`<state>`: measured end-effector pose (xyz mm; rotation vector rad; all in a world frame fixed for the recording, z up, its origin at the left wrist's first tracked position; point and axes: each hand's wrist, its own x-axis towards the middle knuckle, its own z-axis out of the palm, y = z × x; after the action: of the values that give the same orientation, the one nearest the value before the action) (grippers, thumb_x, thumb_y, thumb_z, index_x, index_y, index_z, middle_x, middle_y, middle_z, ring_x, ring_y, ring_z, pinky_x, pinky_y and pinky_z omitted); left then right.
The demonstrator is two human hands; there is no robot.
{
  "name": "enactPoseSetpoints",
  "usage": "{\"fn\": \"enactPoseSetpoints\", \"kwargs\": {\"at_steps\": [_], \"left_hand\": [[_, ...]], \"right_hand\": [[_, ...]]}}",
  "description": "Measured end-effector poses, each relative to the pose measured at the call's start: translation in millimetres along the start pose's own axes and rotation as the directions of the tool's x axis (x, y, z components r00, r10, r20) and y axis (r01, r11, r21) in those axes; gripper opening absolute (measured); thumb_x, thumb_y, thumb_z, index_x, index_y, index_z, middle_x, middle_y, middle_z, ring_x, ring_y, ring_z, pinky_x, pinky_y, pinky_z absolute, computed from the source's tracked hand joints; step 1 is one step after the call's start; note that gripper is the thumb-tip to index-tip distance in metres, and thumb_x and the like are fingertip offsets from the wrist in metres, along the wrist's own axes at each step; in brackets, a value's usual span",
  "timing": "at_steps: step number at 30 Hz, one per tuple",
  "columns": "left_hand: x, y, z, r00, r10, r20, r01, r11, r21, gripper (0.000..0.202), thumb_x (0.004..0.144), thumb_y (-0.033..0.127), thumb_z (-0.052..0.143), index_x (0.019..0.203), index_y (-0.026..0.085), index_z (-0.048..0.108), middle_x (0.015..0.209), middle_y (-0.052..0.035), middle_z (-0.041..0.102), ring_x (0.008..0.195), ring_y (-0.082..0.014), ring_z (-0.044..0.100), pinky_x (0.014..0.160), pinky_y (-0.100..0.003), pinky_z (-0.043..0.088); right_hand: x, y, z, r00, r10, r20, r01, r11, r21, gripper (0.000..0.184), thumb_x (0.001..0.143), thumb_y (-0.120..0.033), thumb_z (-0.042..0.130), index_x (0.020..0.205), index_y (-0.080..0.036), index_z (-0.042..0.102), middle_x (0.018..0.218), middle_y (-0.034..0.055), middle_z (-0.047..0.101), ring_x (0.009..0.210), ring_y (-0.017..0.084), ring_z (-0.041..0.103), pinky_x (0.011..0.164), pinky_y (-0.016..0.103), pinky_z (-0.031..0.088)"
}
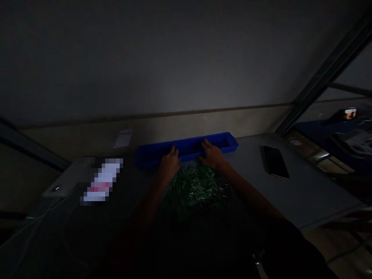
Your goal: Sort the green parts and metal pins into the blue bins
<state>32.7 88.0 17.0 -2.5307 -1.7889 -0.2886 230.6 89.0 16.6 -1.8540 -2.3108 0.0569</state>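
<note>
Resting open-fingered on the near rim of the long blue plastic tray, far across the grey tabletop, left hand and right hand grip nothing; even pressure from both should keep it square behind the near pile of small green pieces.

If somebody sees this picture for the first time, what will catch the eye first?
In the dim scene, the bright blue tray at the far side of the table stands out first, with the left hand and the right hand both at its near rim. Before it, between the forearms, lies a heap of small green pieces, and a dark phone rests to the right.
</note>
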Motion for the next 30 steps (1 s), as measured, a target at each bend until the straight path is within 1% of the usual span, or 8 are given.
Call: {"fn": "enactPoseSetpoints", "kwargs": {"at_steps": [4, 7, 12, 15, 18, 21, 26, 30], "left_hand": [[-9.9, 0.6, -1.8, 1.000, 0.005, 0.004, -0.005, 1.000, -0.006, 0.038, 0.084, 0.020, 0.045, 0.121, 0.012, 0.049, 0.139, -0.0167, 0.038, 0.108, -0.0246, 0.057, 0.090, -0.032, 0.045], [-17.9, 1.6, -3.2, 1.000, 0.010, 0.011, -0.010, 1.000, -0.019, 0.039, 0.084, 0.020, 0.044, 0.122, 0.012, 0.048, 0.139, -0.0160, 0.038, 0.109, -0.0248, 0.056, 0.091, -0.033, 0.045], [-35.8, 7.5, -5.4, 1.000, -0.014, 0.015, 0.014, 1.000, -0.010, 0.042, 0.085, 0.022, 0.043, 0.125, 0.010, 0.047, 0.140, -0.0165, 0.037, 0.108, -0.0267, 0.057, 0.090, -0.035, 0.046], [-44.8, 9.4, -4.8, 1.000, 0.002, 0.006, -0.002, 1.000, 0.000, 0.044, 0.084, 0.022, 0.043, 0.127, 0.012, 0.046, 0.140, -0.0150, 0.037, 0.107, -0.0248, 0.058, 0.090, -0.033, 0.046], [-51.0, 9.7, -3.3, 1.000, 0.012, 0.002, -0.012, 1.000, 0.012, 0.044, 0.084, 0.022, 0.043, 0.127, 0.012, 0.045, 0.140, -0.0149, 0.036, 0.107, -0.0241, 0.057, 0.090, -0.033, 0.045], [-55.2, 10.4, 0.0, 1.000, 0.016, -0.025, -0.015, 1.000, 0.023, 0.046, 0.084, 0.024, 0.044, 0.129, 0.011, 0.043, 0.141, -0.0157, 0.035, 0.110, -0.0252, 0.055, 0.092, -0.034, 0.043], [-57.3, 13.1, 9.3, 0.994, 0.008, -0.108, -0.004, 0.999, 0.036, 0.050, 0.084, 0.029, 0.044, 0.129, 0.008, 0.042, 0.140, -0.0180, 0.035, 0.116, -0.0280, 0.049, 0.097, -0.040, 0.037], [-56.5, 13.8, 13.6, 0.988, -0.011, -0.155, 0.014, 1.000, 0.018, 0.048, 0.085, 0.029, 0.043, 0.128, 0.007, 0.044, 0.138, -0.0180, 0.038, 0.121, -0.0269, 0.045, 0.103, -0.041, 0.030]], "right_hand": [[-10.7, -4.4, 0.7, 1.000, 0.022, -0.006, -0.022, 1.000, 0.012, 0.070, 0.080, -0.049, 0.047, 0.133, -0.005, 0.034, 0.144, 0.0208, 0.025, 0.127, 0.029, 0.035, 0.099, 0.039, 0.034], [-21.1, -7.3, -0.3, 1.000, 0.019, -0.011, -0.019, 0.999, 0.025, 0.069, 0.081, -0.050, 0.046, 0.133, -0.006, 0.034, 0.144, 0.0202, 0.026, 0.128, 0.028, 0.035, 0.099, 0.038, 0.035], [-40.2, -11.9, -3.1, 1.000, 0.023, -0.018, -0.022, 0.999, 0.037, 0.068, 0.081, -0.048, 0.046, 0.135, -0.008, 0.033, 0.145, 0.0169, 0.024, 0.127, 0.027, 0.037, 0.099, 0.037, 0.035], [-49.2, -14.2, -3.5, 0.999, 0.027, -0.020, -0.026, 0.999, 0.048, 0.066, 0.082, -0.046, 0.045, 0.134, -0.007, 0.034, 0.145, 0.0174, 0.025, 0.127, 0.027, 0.037, 0.099, 0.038, 0.035], [-54.6, -15.1, -1.9, 0.999, 0.032, -0.037, -0.029, 0.998, 0.064, 0.064, 0.082, -0.044, 0.045, 0.133, -0.007, 0.035, 0.144, 0.0177, 0.027, 0.127, 0.027, 0.037, 0.099, 0.039, 0.035], [-56.3, -14.1, -0.1, 0.999, 0.020, -0.048, -0.017, 0.997, 0.071, 0.063, 0.082, -0.043, 0.045, 0.133, -0.007, 0.035, 0.144, 0.0177, 0.027, 0.127, 0.028, 0.036, 0.100, 0.039, 0.034], [-56.4, -11.4, -0.1, 0.999, -0.009, -0.054, 0.012, 0.999, 0.051, 0.061, 0.082, -0.039, 0.045, 0.133, -0.006, 0.036, 0.144, 0.0172, 0.027, 0.125, 0.029, 0.039, 0.099, 0.039, 0.035], [-55.7, -8.2, 1.5, 0.997, -0.030, -0.070, 0.033, 0.999, 0.043, 0.059, 0.082, -0.038, 0.046, 0.133, -0.008, 0.037, 0.145, 0.0153, 0.026, 0.124, 0.028, 0.040, 0.100, 0.038, 0.036]]}}
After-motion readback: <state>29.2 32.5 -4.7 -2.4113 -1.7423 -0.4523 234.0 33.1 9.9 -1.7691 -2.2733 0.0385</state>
